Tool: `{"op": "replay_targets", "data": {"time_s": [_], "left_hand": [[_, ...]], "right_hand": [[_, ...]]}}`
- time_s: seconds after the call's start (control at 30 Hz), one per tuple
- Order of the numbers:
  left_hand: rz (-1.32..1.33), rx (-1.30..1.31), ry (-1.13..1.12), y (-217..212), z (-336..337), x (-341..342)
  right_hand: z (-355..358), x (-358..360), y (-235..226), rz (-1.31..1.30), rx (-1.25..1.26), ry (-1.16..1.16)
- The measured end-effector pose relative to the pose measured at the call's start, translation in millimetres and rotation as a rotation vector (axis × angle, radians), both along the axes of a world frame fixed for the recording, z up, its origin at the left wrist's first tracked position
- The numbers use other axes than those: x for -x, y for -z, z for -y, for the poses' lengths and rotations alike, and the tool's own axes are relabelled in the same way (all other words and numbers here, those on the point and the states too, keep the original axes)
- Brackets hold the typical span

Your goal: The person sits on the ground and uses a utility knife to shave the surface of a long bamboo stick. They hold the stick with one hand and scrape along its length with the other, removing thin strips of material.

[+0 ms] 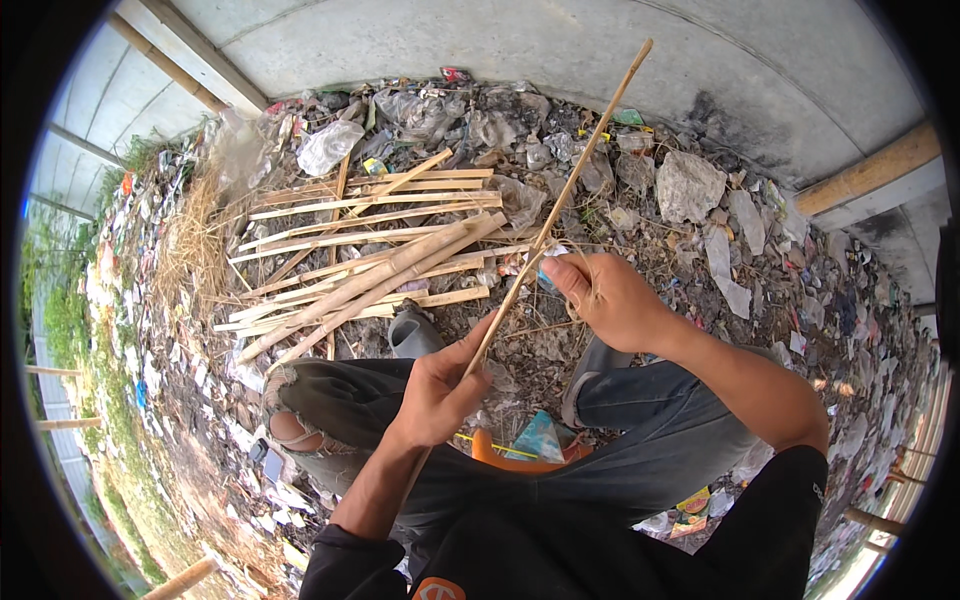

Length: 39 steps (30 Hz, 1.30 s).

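A long, thin bamboo strip [585, 165] slants up and away from my lap toward the concrete wall. My left hand [440, 390] is closed round its lower part. Close beside the strip's middle, my right hand [610, 300] is closed with the thumb pressed against the curled fingers. A thin pale strand curls by that thumb, and a small blue patch shows next to it. What the right hand grips is too small to make out. Beyond my left knee, split bamboo slats [370, 235] lie in a loose pile on the ground.
Litter and plastic scraps cover the ground. A grey concrete wall [540, 45] stands behind, with a pale rock [690, 187] near it. Between my bent legs lie an orange curved object [497, 455] and a teal wrapper [540, 437]. Dry grass [195, 240] is at the left.
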State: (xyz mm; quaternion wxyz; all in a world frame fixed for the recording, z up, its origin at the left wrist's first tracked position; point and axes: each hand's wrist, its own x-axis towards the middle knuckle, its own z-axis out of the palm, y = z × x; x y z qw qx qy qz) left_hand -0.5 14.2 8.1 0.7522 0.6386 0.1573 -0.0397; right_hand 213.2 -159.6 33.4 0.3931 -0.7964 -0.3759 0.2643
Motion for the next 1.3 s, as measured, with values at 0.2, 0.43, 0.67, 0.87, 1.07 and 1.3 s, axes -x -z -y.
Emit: {"op": "replay_targets", "data": {"time_s": [0.2,0.43,0.67,0.87,1.07,1.3], "left_hand": [[0.015,0.026,-0.009,1.4,0.4,-0.4],[-0.012,0.048,0.001,1.3,-1.1,0.0],[0.002,0.010,-0.013,-0.1,0.4,-1.0],[0.012,0.022,0.003,2.7,-0.1,0.7],[0.060,0.024,-0.006,-2.9,3.5,-5.1],[0.047,-0.436,0.027,4.7,8.2,-7.3]], "right_hand": [[1.3,12.5,4.9,0.540,-0.014,0.043],[-1.0,5.1,4.9,-0.036,-0.040,-0.055],[-1.5,13.6,-0.2,0.527,-0.009,0.007],[-2.3,14.2,6.4,0.050,-0.004,-0.094],[-2.0,9.5,6.5,-0.485,-0.198,-0.017],[0.3,3.4,0.6,-0.238,-0.116,-0.031]]}}
